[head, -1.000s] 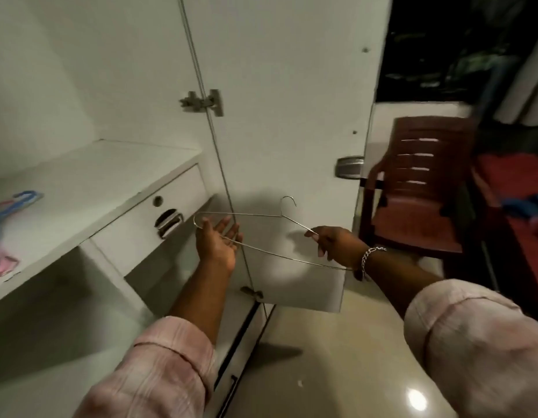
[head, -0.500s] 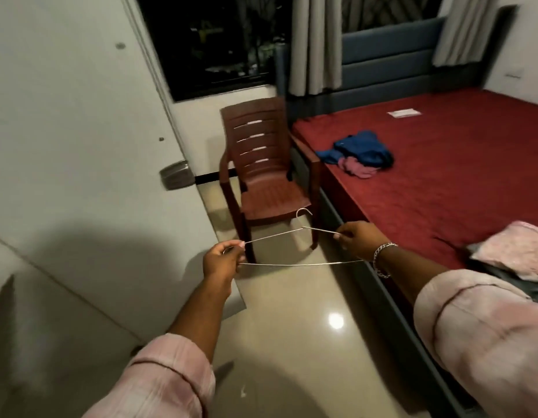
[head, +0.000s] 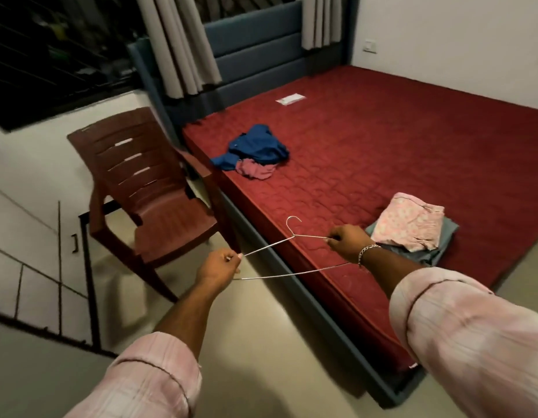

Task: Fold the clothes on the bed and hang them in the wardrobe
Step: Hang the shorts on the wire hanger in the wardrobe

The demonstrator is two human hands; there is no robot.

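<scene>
Since half a second back we've swung further right, off the wardrobe door – the whole bed is in view now and the chair has slid left. Our hands hold as before on the wire hanger: left hand pinches the left corner, right hand pinches the upper wire just right of the hook. Both grips are closed tight on thin wire, nothing else in them. The hanger hangs over the floor at the bed's near edge.

Clothes: folded pink piece on top of a grey-green one, near edge of the bed, just beside our right wrist. A blue and pink heap sits unfolded, well apart near the headboard.

Risks as we judge them:
- Wire is thin and looks pulled apart between the two hands – more pull could bend it out of shape, and a garment would then slide off.
- Threading the folded pink piece one-handed will likely undo the fold.
- Hook points up and away; it could snag the mattress cover or the cloth on the way in.
- The heap is not yet folded – easy to forget.
</scene>
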